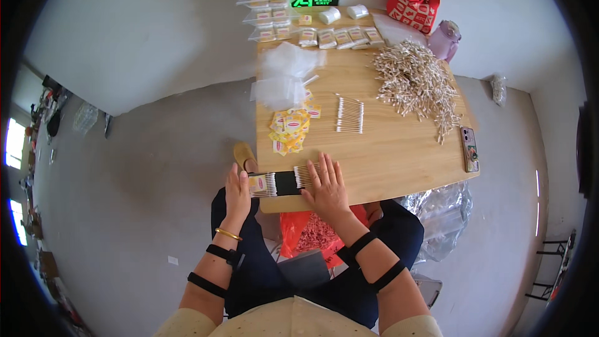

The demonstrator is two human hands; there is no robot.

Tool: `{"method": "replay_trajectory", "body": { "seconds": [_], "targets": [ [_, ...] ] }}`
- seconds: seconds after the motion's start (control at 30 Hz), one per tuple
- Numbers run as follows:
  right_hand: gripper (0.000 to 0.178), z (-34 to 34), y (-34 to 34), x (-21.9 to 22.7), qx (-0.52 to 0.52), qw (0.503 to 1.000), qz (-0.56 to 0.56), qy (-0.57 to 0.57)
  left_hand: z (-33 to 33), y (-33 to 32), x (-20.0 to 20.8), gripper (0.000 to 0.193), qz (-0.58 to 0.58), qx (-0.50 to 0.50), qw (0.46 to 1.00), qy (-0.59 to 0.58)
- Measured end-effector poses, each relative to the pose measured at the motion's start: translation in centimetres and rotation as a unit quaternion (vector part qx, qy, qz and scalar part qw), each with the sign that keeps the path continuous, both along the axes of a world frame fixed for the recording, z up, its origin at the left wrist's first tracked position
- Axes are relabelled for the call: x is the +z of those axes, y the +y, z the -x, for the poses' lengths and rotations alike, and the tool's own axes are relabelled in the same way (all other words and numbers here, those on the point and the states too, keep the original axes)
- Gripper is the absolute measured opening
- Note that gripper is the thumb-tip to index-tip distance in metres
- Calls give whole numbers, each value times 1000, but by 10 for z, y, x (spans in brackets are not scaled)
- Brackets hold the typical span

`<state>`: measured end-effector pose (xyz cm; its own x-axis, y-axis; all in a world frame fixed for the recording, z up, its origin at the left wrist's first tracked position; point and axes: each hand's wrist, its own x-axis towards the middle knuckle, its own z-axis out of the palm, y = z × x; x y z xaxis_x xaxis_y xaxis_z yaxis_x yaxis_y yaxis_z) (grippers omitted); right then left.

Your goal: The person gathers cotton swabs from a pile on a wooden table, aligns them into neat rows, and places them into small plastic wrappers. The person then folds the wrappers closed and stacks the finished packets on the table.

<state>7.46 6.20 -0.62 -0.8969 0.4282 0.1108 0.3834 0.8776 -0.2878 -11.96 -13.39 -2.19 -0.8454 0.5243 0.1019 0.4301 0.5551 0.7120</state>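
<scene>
At the table's near left corner, my left hand [236, 195] grips the left end of a clear packet of cotton swabs [269, 185] with a yellow and white card [257, 183] in it. A flat black piece [286, 183] lies between this packet and a second row of swabs [302, 176]. My right hand [328, 190] rests flat over that row, fingers stretched out, hiding part of it. Farther up the table, a neat row of swabs [350, 116] lies alone. Left of it is a pile of small yellow cards [291, 128].
Clear plastic bags [284, 75] lie behind the cards. A heap of loose swabs [417, 78] covers the far right, near a phone [470, 150], purple jug [444, 40] and red bag [415, 5]. Filled packets [343, 39] line the back beside a tiered rack [267, 6].
</scene>
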Motion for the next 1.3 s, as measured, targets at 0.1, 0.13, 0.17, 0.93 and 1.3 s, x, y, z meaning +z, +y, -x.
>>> {"method": "replay_trajectory", "body": {
  "seconds": [0.1, 0.13, 0.17, 0.93, 1.3],
  "targets": [
    [78, 9, -18, -3, 11, 1000, 6, -7, 1, 4, -12, 62, -37, 61, 986, -153],
    [78, 11, -22, -4, 13, 1000, 3, -9, 2, 10, -18, 57, -67, 90, 988, -108],
    [77, 12, -26, -5, 16, 1000, 1, -10, 3, 10, -21, 56, -37, 94, 988, -114],
    [97, 50, -84, 3, -12, 999, 34, -36, -3, 22, -26, 55, -154, 97, 971, -152],
    [101, 34, -62, 7, -14, 997, -12, -75, 16, 5, -27, 53, -73, 50, 990, -113]
  ]
}}
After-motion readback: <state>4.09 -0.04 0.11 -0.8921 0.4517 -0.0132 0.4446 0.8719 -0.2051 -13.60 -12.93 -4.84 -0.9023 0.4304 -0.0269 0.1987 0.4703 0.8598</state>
